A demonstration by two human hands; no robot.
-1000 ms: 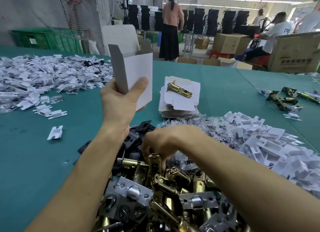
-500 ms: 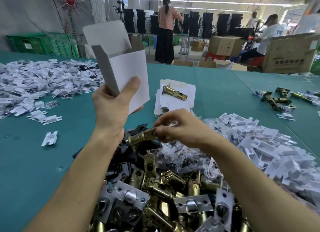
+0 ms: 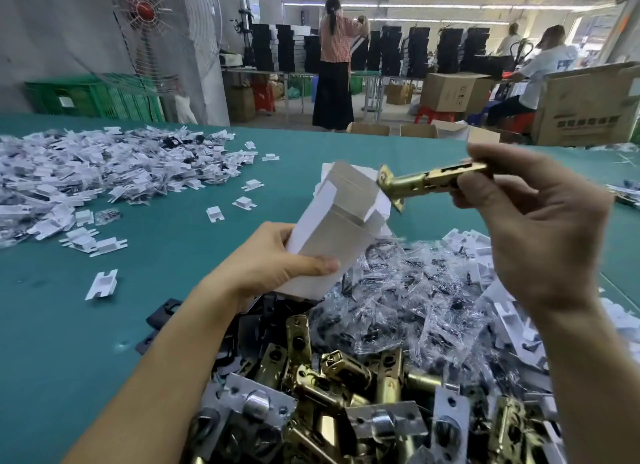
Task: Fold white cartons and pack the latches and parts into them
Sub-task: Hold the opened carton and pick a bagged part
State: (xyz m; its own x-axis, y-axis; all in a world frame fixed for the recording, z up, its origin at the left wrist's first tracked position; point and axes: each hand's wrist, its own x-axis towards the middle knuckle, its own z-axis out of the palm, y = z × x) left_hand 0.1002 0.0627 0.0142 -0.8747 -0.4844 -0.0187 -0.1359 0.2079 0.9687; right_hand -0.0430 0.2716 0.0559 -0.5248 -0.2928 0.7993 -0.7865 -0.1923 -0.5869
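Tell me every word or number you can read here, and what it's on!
Nothing reads clearly.
Big brown box: a row of dark characters, too blurred.
Smaller brown box: dark marks, too small.
Seated person's white shirt: blue print, blurred.
Green crate: white label, too small.
White carton in the left hand: no print shows.
Brass latch in the right hand: no writing shows.

Latch (image 3: 434, 180) tail hidden inside right hand (image 3: 540, 242); latch pile (image 3: 346, 391) cut off below.

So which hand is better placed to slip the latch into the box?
The right hand: it pinches the brass latch, plate end beside the upper end of the white carton. The left hand is occupied gripping that carton.
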